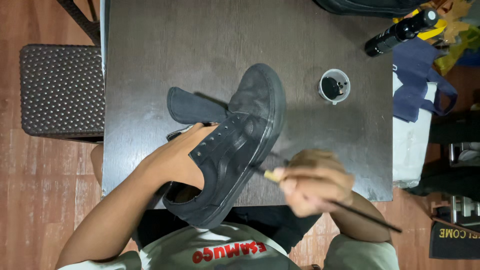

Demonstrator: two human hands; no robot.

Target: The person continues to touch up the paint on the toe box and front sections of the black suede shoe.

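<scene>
A black canvas shoe (240, 145) is tilted on its side over a dark wooden table (165, 55), its tongue pulled out to the left. My left hand (175, 160) reaches inside the shoe and holds it up by the opening. My right hand (315, 182) is closed around a thin paintbrush (360, 212), its tip touching the shoe's sole edge at the lower right. This hand is slightly blurred.
A small clear cup of black liquid (334, 86) stands to the right of the shoe. A black bottle (400, 32) lies at the table's far right corner by blue cloth (417, 75). A woven stool (62, 90) stands to the left.
</scene>
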